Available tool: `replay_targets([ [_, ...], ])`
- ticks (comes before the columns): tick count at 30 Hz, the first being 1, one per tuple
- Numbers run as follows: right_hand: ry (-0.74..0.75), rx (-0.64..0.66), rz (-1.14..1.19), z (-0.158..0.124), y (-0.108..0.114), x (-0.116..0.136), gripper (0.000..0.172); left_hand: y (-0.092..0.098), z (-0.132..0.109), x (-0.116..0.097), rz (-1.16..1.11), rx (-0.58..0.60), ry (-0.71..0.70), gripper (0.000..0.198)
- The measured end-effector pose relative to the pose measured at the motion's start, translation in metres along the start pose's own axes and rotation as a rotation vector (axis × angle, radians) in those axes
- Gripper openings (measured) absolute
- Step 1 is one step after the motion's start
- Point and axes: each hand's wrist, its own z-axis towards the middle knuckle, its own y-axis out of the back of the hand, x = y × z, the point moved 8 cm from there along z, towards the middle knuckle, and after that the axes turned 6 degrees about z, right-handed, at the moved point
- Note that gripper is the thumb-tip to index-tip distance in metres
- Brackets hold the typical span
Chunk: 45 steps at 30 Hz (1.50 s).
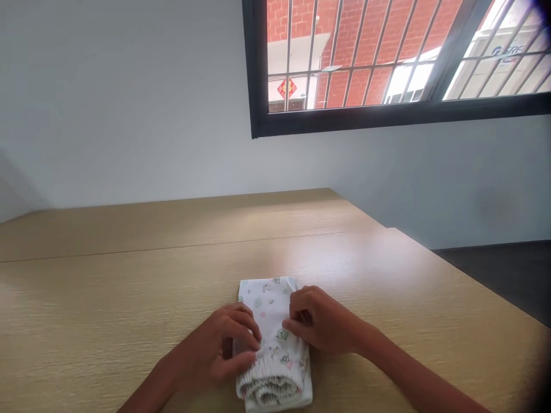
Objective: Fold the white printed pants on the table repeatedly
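A folded white garment [270, 321] with small pastel animal prints lies on the table near its front. Its near end has a gathered elastic edge, rolled over in layers. My left hand [230, 344] rests on the garment's left side, fingers bent and thumb a little apart from them. At the right edge is my right hand [316, 321], its fingers curled in against the cloth and the thumb lying on the print. The curled right fingertips are partly hidden. The garment's underside is out of sight.
The light wood table [129, 298] has a seam across it and its right edge slants toward me. Behind it stands a pale wall [129, 103] with a dark-framed, barred window [344, 123]. Dark floor [508, 275] shows to the right.
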Motion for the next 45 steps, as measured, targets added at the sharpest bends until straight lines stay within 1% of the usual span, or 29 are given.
replay_targets([
  [2, -0.003, 0.047, -0.017, -0.001, -0.002, 0.001, 0.027, -0.003, -0.001, -0.003, -0.094, 0.028, 0.019, 0.007],
  [4, 0.014, -0.002, -0.045, -0.001, 0.001, 0.003, 0.016, -0.004, 0.001, -0.001, -0.074, 0.013, 0.048, 0.012],
  [5, 0.024, -0.048, -0.064, -0.001, 0.004, 0.004, 0.014, -0.001, 0.003, 0.001, -0.024, -0.029, 0.047, 0.014],
  [7, 0.059, -0.114, -0.097, -0.001, 0.008, 0.005, 0.024, 0.005, 0.006, 0.005, 0.111, -0.134, 0.03, 0.015],
  [8, 0.078, -0.115, -0.1, 0.0, 0.008, 0.006, 0.03, 0.007, 0.007, 0.007, 0.174, -0.158, 0.027, 0.019],
  [9, 0.094, -0.095, -0.091, 0.0, 0.006, 0.006, 0.034, 0.007, 0.008, 0.011, 0.222, -0.147, 0.046, 0.026],
  [12, 0.118, -0.019, -0.039, 0.0, 0.004, 0.001, 0.048, 0.002, 0.006, 0.027, 0.277, -0.023, 0.176, 0.057],
  [13, 0.124, -0.004, -0.03, 0.0, 0.004, -0.001, 0.052, 0.002, 0.003, 0.031, 0.279, 0.004, 0.21, 0.064],
  [16, 0.158, 0.005, -0.038, 0.0, 0.005, -0.012, 0.062, 0.005, -0.004, 0.04, 0.286, 0.04, 0.262, 0.079],
  [18, 0.183, 0.003, -0.037, 0.0, 0.007, -0.02, 0.067, 0.007, -0.008, 0.046, 0.313, 0.047, 0.293, 0.082],
  [20, 0.201, -0.003, -0.031, 0.001, 0.009, -0.029, 0.069, 0.009, -0.008, 0.051, 0.343, 0.047, 0.319, 0.08],
  [23, 0.215, -0.031, -0.04, 0.005, 0.012, -0.038, 0.065, 0.011, -0.004, 0.054, 0.361, 0.048, 0.304, 0.072],
  [26, 0.219, -0.073, -0.035, 0.007, 0.015, -0.041, 0.058, 0.013, -0.001, 0.055, 0.353, 0.033, 0.284, 0.07],
  [30, 0.257, -0.118, -0.011, 0.007, 0.014, -0.043, 0.043, 0.015, 0.0, 0.057, 0.3, -0.026, 0.275, 0.063],
  [32, 0.271, -0.136, 0.005, 0.006, 0.013, -0.044, 0.038, 0.015, 0.0, 0.058, 0.257, -0.07, 0.272, 0.054],
  [37, 0.308, -0.143, 0.043, 0.008, 0.014, -0.037, 0.027, 0.02, 0.001, 0.054, 0.145, -0.221, 0.243, 0.02],
  [40, 0.32, -0.14, 0.034, 0.009, 0.014, -0.029, 0.027, 0.021, 0.002, 0.049, 0.058, -0.206, 0.22, 0.012],
  [42, 0.337, -0.144, 0.018, 0.008, 0.014, -0.026, 0.031, 0.02, 0.002, 0.048, 0.049, -0.19, 0.246, 0.013],
  [45, 0.384, -0.154, -0.004, 0.003, 0.014, -0.022, 0.035, 0.019, 0.003, 0.044, 0.152, -0.205, 0.26, 0.021],
])
